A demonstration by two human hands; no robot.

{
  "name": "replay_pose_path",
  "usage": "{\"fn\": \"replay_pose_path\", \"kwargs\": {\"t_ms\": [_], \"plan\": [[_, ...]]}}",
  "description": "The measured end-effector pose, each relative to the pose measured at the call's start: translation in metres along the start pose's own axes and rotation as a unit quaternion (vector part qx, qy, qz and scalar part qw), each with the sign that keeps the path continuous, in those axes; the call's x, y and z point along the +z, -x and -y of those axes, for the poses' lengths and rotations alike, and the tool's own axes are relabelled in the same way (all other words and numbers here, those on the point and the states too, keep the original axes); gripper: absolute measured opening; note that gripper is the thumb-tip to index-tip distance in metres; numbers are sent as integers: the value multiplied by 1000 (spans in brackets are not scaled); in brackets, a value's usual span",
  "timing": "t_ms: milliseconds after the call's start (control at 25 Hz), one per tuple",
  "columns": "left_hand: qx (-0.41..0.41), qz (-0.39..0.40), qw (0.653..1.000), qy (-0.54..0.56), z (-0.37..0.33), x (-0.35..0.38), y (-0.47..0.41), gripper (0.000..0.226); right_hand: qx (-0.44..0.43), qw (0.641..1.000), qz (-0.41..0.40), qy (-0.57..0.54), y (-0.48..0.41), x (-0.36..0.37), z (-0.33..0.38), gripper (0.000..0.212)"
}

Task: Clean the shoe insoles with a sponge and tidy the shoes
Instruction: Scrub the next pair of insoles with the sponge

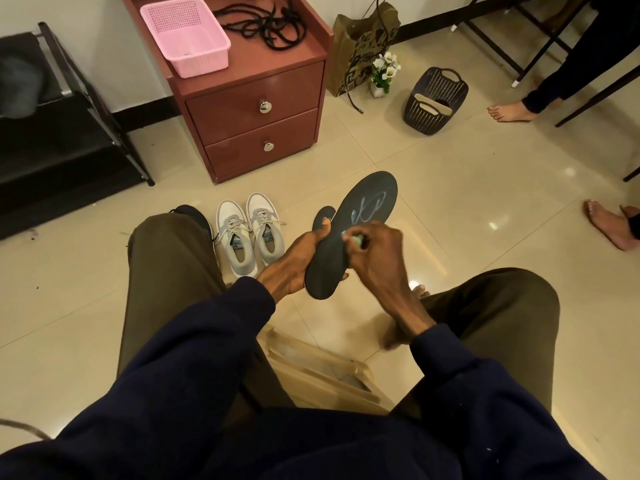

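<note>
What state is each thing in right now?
Dark grey flat insole: gripped and held up by left hand, pale marks on it.
Small green sponge: pinched by right hand, pressed on insole.
White-grey sneakers: upright, laced, side by side.
Red-brown cabinet drawers: both shut.
Pink plastic basket: upright.

insole (367, 202), in front of the drawer cabinet (256, 109): pale blue looping logo, no letters readable | paper bag (360, 46), right of the drawer cabinet: dark block print, illegible | sneakers (247, 233), in front of the drawer cabinet: inner marks, too small to read
</note>
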State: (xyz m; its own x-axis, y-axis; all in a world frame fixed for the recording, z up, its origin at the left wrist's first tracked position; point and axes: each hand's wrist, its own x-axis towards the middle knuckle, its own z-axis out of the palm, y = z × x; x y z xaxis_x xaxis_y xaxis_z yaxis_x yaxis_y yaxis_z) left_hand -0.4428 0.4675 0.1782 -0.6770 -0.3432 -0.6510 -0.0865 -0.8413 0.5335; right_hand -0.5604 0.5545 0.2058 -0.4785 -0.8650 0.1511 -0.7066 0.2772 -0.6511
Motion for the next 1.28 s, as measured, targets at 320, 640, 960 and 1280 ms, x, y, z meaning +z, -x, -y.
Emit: {"fn": "replay_pose_path", "kwargs": {"t_ms": [320,640,960,1280], "plan": [[16,24,999,-39,-1,1,1,63,47,997,-47,42,-16,-15,-23,11],[22,-17,999,16,-3,-6,-1,50,-72,996,45,32,5,11,6,2],[8,-8,1000,-11,-2,-2,-1,52,-24,998,54,-14,4,0,-2,6],[4,47,998,-51,-3,-2,3,65,0,998,-44,47,-19,-17,-32,3]]}}
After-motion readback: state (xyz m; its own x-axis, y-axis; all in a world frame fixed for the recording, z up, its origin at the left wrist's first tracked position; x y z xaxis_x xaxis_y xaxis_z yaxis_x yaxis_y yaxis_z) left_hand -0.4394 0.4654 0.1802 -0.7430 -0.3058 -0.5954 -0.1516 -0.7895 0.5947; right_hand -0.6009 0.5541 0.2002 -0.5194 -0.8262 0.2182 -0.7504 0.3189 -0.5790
